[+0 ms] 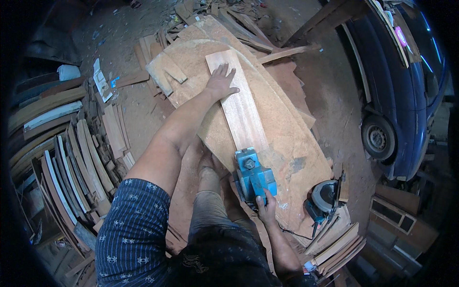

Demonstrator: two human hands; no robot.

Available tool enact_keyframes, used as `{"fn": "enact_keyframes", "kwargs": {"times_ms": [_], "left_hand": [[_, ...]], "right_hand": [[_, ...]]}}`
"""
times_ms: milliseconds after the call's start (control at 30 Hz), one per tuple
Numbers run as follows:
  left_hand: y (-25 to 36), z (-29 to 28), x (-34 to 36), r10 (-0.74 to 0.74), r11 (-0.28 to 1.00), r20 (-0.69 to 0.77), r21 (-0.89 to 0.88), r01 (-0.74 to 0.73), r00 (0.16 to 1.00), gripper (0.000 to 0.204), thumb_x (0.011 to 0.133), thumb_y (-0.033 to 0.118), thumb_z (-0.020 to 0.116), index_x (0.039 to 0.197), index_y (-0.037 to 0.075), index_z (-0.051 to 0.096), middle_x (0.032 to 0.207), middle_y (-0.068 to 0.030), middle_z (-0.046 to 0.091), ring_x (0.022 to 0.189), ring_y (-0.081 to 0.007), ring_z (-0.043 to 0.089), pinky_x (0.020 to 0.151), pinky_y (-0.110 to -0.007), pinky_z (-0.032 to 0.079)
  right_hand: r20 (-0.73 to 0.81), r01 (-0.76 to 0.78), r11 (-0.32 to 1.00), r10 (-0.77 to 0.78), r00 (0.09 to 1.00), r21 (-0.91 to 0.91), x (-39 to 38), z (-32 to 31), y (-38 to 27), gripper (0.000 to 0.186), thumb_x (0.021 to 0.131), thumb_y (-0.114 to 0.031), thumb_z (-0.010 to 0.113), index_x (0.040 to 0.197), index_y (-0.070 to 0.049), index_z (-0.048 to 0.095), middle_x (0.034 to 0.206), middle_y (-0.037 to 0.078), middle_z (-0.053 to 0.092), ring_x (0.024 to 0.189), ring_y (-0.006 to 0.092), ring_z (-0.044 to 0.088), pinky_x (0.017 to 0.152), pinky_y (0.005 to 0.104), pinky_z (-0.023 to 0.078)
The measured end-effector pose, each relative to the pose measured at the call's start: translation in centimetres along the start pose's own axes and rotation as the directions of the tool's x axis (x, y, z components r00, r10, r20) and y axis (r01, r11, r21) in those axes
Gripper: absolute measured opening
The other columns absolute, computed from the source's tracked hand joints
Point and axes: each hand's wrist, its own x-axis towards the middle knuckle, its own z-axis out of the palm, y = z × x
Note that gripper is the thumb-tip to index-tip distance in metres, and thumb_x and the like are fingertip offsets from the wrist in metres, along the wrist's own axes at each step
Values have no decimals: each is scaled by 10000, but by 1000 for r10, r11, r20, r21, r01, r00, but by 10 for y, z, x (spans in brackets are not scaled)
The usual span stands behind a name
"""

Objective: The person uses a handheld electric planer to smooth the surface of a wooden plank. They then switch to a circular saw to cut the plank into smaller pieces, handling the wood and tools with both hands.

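A long pale wooden plank point(241, 110) lies on a big curved wooden slab point(287, 143) dusted with sawdust. My left hand point(220, 82) presses flat on the plank's far end, fingers spread. A blue electric planer point(253, 176) sits on the plank's near end. My right hand point(266, 204) grips the planer's rear handle. My legs stand just left of the slab's near edge.
A circular saw point(325, 196) rests on stacked boards at the right. Curved wood pieces point(76, 162) are stacked on the left. Scrap offcuts point(162, 71) lie on the slab's far left and beyond it. A blue car point(401, 95) is parked at the right.
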Motion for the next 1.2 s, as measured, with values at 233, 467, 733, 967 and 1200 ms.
{"fn": "enact_keyframes", "kwargs": {"times_ms": [233,467,733,967,1200], "left_hand": [[-2,7,3,7,1000,-31,14,-6,1000,1008,906,648,645,1643,74,265,1689,-300,169,1572,-452,159,1282,-499,172],[0,2,1,-11,1000,2,26,11,1000,990,920,633,641,1648,84,253,1701,-281,140,1581,-432,140,1288,-491,158],[6,-9,-3,-44,999,56,20,43,997,982,935,617,634,1660,100,220,1719,-249,104,1595,-402,106,1298,-476,129],[8,-10,-3,-31,999,50,17,30,998,982,938,615,635,1657,88,223,1714,-262,109,1593,-411,107,1298,-477,124],[2,-1,-3,-19,1000,12,11,19,1000,978,940,628,624,1657,93,229,1714,-262,111,1591,-413,114,1296,-484,133]], "right_hand": [[68,-30,999,29,997,26,1,-1,1,420,1044,-276,603,1318,41,582,970,129,687,881,206,653,814,356,530],[114,-52,998,49,992,27,-2,-3,10,416,1051,-259,593,1342,38,559,1039,147,686,952,224,652,876,368,519],[172,-104,993,93,981,52,-6,-7,24,457,1054,-320,592,1339,36,559,1071,180,685,1014,250,653,924,380,506],[168,-36,999,29,985,37,-3,-6,27,482,1053,-355,577,1323,44,568,989,159,674,902,246,648,836,381,515],[167,-28,996,14,986,79,-3,-3,32,500,1047,-369,563,1309,56,564,954,168,656,865,265,640,800,389,507]]}}
